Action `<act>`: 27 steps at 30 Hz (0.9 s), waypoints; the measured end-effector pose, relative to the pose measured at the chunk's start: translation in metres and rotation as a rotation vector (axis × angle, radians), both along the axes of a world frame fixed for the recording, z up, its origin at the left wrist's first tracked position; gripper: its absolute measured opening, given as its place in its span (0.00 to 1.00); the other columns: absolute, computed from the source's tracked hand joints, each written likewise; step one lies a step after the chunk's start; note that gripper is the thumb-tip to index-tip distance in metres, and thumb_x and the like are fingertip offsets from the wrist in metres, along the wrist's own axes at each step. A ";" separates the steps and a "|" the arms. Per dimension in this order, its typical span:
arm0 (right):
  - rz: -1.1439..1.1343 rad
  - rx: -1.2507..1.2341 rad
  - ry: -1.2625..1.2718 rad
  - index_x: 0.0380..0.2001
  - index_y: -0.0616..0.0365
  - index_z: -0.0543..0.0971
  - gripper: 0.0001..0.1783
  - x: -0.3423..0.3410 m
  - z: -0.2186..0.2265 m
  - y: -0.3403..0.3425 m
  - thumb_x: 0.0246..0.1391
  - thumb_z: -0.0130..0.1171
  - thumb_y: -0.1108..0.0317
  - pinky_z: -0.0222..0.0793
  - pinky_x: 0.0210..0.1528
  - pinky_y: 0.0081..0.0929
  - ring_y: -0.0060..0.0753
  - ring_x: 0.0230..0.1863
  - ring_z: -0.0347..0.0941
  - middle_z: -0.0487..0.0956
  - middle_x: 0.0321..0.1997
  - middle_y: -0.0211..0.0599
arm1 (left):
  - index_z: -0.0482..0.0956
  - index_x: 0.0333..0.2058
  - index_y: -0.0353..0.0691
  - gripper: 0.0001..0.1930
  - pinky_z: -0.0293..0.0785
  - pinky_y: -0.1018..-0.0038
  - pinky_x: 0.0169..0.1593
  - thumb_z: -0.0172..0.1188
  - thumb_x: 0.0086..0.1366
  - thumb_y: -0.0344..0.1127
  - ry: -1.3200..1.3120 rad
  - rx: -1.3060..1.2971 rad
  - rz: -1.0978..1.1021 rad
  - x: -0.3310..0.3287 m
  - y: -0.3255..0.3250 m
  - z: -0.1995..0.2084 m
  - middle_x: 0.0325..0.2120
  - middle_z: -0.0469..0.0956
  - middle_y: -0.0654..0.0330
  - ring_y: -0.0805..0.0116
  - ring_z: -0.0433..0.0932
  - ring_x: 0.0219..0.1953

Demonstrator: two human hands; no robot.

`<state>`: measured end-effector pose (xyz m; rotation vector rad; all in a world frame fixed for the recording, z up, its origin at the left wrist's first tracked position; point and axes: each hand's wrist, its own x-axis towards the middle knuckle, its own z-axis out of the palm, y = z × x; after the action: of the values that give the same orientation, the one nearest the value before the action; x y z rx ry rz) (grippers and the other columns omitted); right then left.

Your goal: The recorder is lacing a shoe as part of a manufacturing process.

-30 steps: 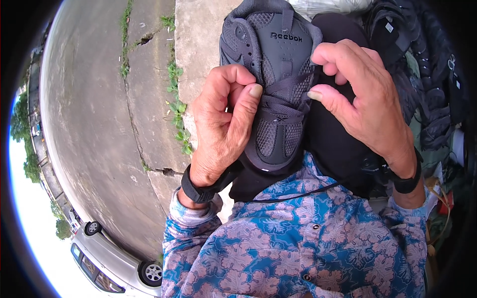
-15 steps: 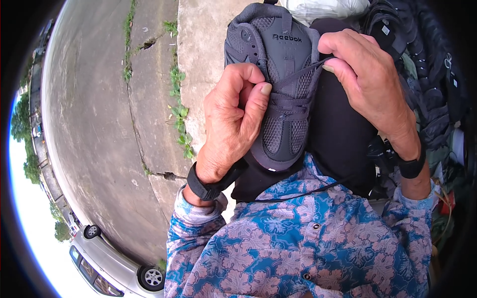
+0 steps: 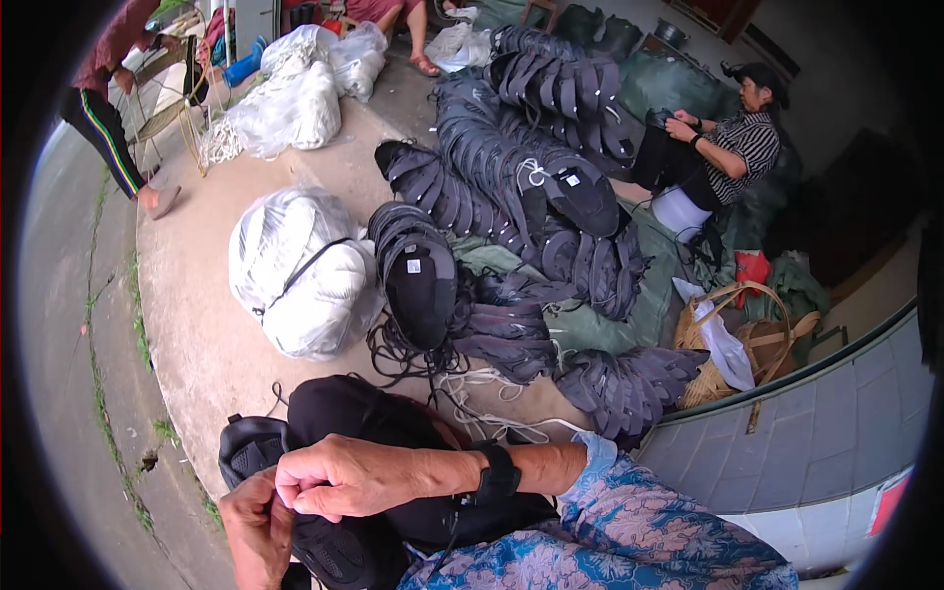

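A dark grey shoe upper [image 3: 339, 553] rests on my lap at the lower left, its padded collar [image 3: 251, 450] showing beyond my fingers. Above it my two hands meet, fingertips against fingertips. My right hand [image 3: 354, 479] reaches across from the right in a closed pinch on the shoelace it held half a second ago; the lace itself is hidden now. My left hand [image 3: 254, 526] is also closed, thumb and finger pressed together, and what lies between them cannot be made out. My right forearm with a black wristband [image 3: 499, 472] covers part of my dark trousers.
Rows of nested dark shoe uppers [image 3: 482, 147] spread over a green sheet [image 3: 624, 329]. A white plastic bundle [image 3: 300, 275] stands ahead, with loose laces [image 3: 482, 393] nearby. At right are a wicker basket [image 3: 708, 379] and a seated co-worker [image 3: 737, 147]; another person [image 3: 108, 118] stands far left.
The view has swung right and up, so the shoe now appears at the lower left. My hands, apart with the lace stretched between them before, have come together over the shoe.
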<state>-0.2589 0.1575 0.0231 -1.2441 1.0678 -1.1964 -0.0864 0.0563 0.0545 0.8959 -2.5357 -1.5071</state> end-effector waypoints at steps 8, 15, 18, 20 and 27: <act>-0.218 0.027 -0.719 0.41 0.59 0.74 0.09 -0.057 -0.004 0.038 0.63 0.54 0.65 0.61 0.31 0.19 0.16 0.23 0.62 0.68 0.22 0.22 | 0.83 0.39 0.39 0.13 0.76 0.64 0.38 0.68 0.54 0.34 -0.090 -0.468 -0.254 -0.027 0.019 0.007 0.33 0.82 0.48 0.51 0.81 0.34; -0.543 -0.064 -1.056 0.41 0.55 0.77 0.08 -0.130 -0.017 0.083 0.64 0.53 0.66 0.68 0.41 0.33 0.21 0.25 0.66 0.71 0.24 0.24 | 0.81 0.34 0.40 0.06 0.73 0.70 0.32 0.59 0.66 0.35 0.264 -0.116 0.056 -0.006 0.011 -0.030 0.25 0.79 0.59 0.62 0.77 0.26; -0.776 -0.144 -1.073 0.42 0.56 0.77 0.07 -0.163 -0.017 0.120 0.63 0.53 0.67 0.69 0.42 0.34 0.23 0.26 0.70 0.75 0.26 0.27 | 0.78 0.32 0.41 0.09 0.65 0.74 0.27 0.53 0.72 0.36 0.481 0.450 0.383 0.012 -0.005 -0.028 0.19 0.69 0.69 0.74 0.66 0.20; -0.921 -0.178 -1.038 0.41 0.56 0.76 0.06 -0.183 -0.019 0.143 0.62 0.54 0.69 0.70 0.42 0.35 0.25 0.27 0.71 0.76 0.28 0.28 | 0.72 0.28 0.44 0.12 0.56 0.76 0.24 0.51 0.73 0.36 0.561 0.745 0.670 0.019 -0.012 -0.016 0.16 0.56 0.73 0.79 0.54 0.18; -1.340 -0.271 -0.908 0.39 0.57 0.76 0.06 -0.252 -0.021 0.243 0.62 0.51 0.71 0.70 0.38 0.33 0.28 0.29 0.72 0.79 0.33 0.32 | 0.75 0.39 0.41 0.12 0.49 0.80 0.14 0.47 0.75 0.42 1.133 0.871 1.025 0.123 -0.084 -0.073 0.15 0.55 0.72 0.81 0.48 0.12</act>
<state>-0.5112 0.4007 0.0022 0.1440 0.9663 -2.6053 0.0361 -0.0279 -0.0187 0.7699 -0.4588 -1.8013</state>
